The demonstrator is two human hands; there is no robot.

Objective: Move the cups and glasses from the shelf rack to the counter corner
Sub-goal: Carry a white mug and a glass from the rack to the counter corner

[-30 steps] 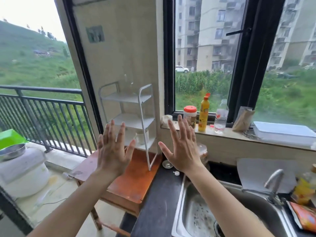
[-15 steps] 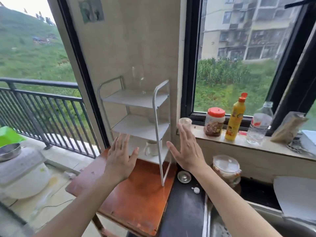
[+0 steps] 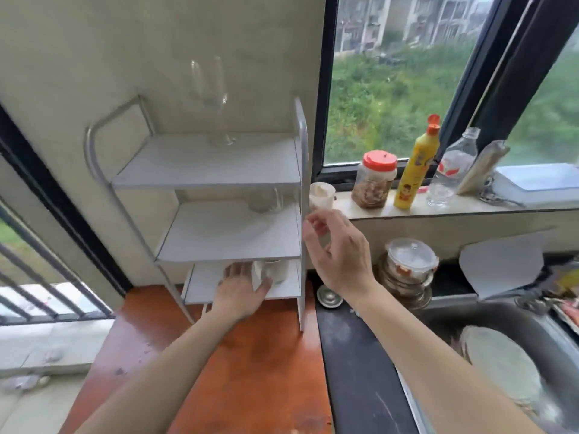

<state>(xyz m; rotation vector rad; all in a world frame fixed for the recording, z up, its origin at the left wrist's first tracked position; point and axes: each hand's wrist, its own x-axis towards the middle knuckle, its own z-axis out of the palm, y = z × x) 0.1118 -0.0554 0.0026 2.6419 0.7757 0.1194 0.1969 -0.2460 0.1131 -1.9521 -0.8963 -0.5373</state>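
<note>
Left hand [image 3: 239, 289] reaches into the bottom tier of the shelf rack [image 3: 300, 214], fingers loosely spread beside the white mug [image 3: 273, 270]; I cannot confirm a grasp. Right hand [image 3: 338, 253] hovers empty, fingers curled, beside the rack post. Stemmed glass [image 3: 214, 98] occupies the top tier; tumbler [image 3: 264, 202] the middle.

no text can be read: the printing on the yellow squeeze bottle [image 3: 412, 170] and on the clear bottle's red label [image 3: 451, 166] is too blurred.
</note>
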